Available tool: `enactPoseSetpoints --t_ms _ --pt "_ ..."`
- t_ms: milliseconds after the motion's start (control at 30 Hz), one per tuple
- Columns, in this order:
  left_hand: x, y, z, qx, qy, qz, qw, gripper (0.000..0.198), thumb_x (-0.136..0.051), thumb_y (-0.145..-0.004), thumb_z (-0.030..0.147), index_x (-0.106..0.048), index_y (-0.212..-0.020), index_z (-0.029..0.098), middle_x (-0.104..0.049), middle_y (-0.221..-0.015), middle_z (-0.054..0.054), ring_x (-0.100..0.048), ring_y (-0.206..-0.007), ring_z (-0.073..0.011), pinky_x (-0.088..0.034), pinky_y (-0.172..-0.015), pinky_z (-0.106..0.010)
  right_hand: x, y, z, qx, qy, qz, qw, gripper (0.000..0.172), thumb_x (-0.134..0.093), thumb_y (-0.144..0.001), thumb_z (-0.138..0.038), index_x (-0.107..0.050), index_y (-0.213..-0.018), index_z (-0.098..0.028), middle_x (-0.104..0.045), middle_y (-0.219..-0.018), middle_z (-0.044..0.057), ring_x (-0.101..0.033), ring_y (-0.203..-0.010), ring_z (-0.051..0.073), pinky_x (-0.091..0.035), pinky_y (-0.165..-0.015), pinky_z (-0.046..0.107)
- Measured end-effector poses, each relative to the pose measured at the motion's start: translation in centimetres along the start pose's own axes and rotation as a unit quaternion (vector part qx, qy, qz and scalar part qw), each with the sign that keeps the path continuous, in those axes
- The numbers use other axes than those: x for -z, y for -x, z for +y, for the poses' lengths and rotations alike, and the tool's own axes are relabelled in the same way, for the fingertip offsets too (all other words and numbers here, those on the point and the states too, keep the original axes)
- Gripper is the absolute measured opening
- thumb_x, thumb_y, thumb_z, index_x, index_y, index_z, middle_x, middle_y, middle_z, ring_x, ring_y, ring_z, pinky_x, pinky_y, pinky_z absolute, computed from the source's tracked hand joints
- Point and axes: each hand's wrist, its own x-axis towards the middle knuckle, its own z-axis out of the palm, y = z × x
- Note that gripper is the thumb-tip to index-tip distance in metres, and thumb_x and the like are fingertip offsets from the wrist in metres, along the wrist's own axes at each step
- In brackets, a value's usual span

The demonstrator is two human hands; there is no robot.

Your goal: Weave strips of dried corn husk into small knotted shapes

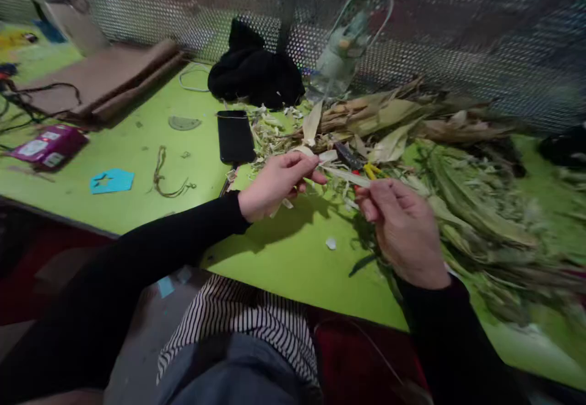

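A pale strip of corn husk (347, 176) stretches between my two hands above the green table. My left hand (284, 180) pinches its left end between thumb and fingers. At the other end, my right hand (403, 225) grips it between thumb and forefinger. Behind the hands lies a heap of dried corn husks (366, 115), with shredded bits around it. Something yellow (372, 170) and something red show just behind the strip, partly covered. Greener husks (480, 203) are piled to the right of my right hand.
A black phone (235, 136) lies left of the husks. Behind it are a black cloth bundle (256, 72) and a clear bottle (339, 57) by a perforated metal screen (453, 32). A blue tag (112, 181), knotted cord (160, 176) and purple box (50, 146) lie leftward.
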Motion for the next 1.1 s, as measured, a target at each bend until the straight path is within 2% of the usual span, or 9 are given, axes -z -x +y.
enactPoseSetpoints --t_ms 167,333,400,467,567,667,800,900,1100 --pt "-0.7 0.4 0.4 0.020 -0.005 0.001 1.000 0.017 -0.053 -0.099 0.024 -0.059 -0.087 0.013 -0.072 -0.086 -0.001 -0.047 -0.047 0.0009 -0.027 -0.041 -0.013 0.1 1.1 -0.6 0.041 0.030 -0.120 0.991 0.029 -0.064 -0.091 -0.049 -0.071 -0.085 -0.022 -0.057 -0.052 -0.006 -0.049 -0.049 0.009 -0.040 -0.055 0.024" --pt "-0.8 0.5 0.5 0.053 0.099 -0.017 0.994 0.016 -0.050 -0.100 0.021 -0.057 -0.088 0.013 -0.074 -0.086 -0.003 -0.052 -0.048 0.0003 -0.027 -0.039 -0.012 -0.8 1.4 -0.5 0.021 0.211 -0.277 0.937 0.028 -0.058 -0.095 -0.044 -0.071 -0.085 -0.020 -0.074 -0.073 0.002 -0.067 -0.064 0.015 -0.050 -0.057 0.027" --pt "-0.9 0.4 0.5 0.062 0.151 -0.024 0.986 0.018 -0.048 -0.100 0.017 -0.057 -0.086 0.013 -0.074 -0.083 -0.004 -0.059 -0.054 -0.0013 -0.037 -0.045 -0.011 -1.1 1.2 0.0 0.091 0.292 -0.254 0.918 0.030 -0.056 -0.096 -0.042 -0.070 -0.081 -0.020 -0.073 -0.075 0.003 -0.065 -0.064 0.017 -0.049 -0.057 0.029" --pt "-1.0 0.3 0.5 0.072 0.187 -0.021 0.980 0.019 -0.046 -0.101 0.014 -0.058 -0.085 0.011 -0.073 -0.080 -0.005 -0.063 -0.059 -0.0030 -0.048 -0.056 -0.012 -1.2 1.0 0.7 0.206 0.369 -0.155 0.893 0.023 -0.062 -0.093 -0.041 -0.069 -0.094 -0.019 -0.073 -0.085 0.006 -0.065 -0.071 0.019 -0.051 -0.062 0.032" --pt "-1.4 0.3 0.3 0.082 0.206 -0.008 0.975 0.020 -0.045 -0.101 0.013 -0.058 -0.085 0.010 -0.074 -0.080 -0.007 -0.065 -0.063 -0.0048 -0.054 -0.070 -0.018 -1.3 1.0 1.6 0.381 0.440 -0.039 0.812 0.032 -0.070 -0.087 -0.033 -0.062 -0.115 -0.020 -0.069 -0.102 0.010 -0.065 -0.087 0.023 -0.054 -0.072 0.037" --pt "-1.7 0.5 -0.1 0.069 0.214 -0.010 0.974 0.021 -0.045 -0.101 0.014 -0.057 -0.085 0.011 -0.073 -0.080 -0.006 -0.068 -0.069 -0.0063 -0.054 -0.077 -0.021 -1.6 1.5 1.9 0.489 0.484 -0.034 0.725 0.036 -0.070 -0.086 -0.020 -0.057 -0.120 -0.023 -0.065 -0.098 0.007 -0.062 -0.085 0.021 -0.053 -0.072 0.035" --pt "-2.1 0.7 -0.8 0.070 0.219 -0.028 0.973 0.023 -0.044 -0.102 0.014 -0.054 -0.082 0.012 -0.071 -0.076 -0.004 -0.065 -0.068 -0.0062 -0.053 -0.081 -0.023 -2.4 2.0 1.7 0.547 0.508 -0.050 0.663 0.038 -0.060 -0.088 -0.008 -0.059 -0.119 -0.029 -0.064 -0.091 0.002 -0.059 -0.078 0.017 -0.050 -0.068 0.031" --pt "-2.0 0.6 -1.3 0.090 0.193 -0.038 0.976 0.023 -0.045 -0.101 0.015 -0.054 -0.080 0.013 -0.067 -0.072 -0.001 -0.061 -0.064 -0.0060 -0.052 -0.080 -0.025 -2.6 2.1 1.4 0.549 0.479 -0.040 0.684 0.032 -0.062 -0.089 -0.010 -0.063 -0.115 -0.028 -0.065 -0.089 0.002 -0.061 -0.080 0.018 -0.050 -0.069 0.032" --pt "-1.4 0.8 -1.3 0.097 0.123 -0.110 0.981 0.017 -0.067 -0.089 0.021 -0.056 -0.079 0.012 -0.063 -0.073 0.003 -0.061 -0.068 -0.0054 -0.052 -0.087 -0.028 -1.7 1.3 1.3 0.431 0.337 0.041 0.836 0.023 -0.064 -0.088 -0.012 -0.063 -0.106 -0.025 -0.068 -0.095 0.005 -0.065 -0.088 0.022 -0.054 -0.072 0.037"
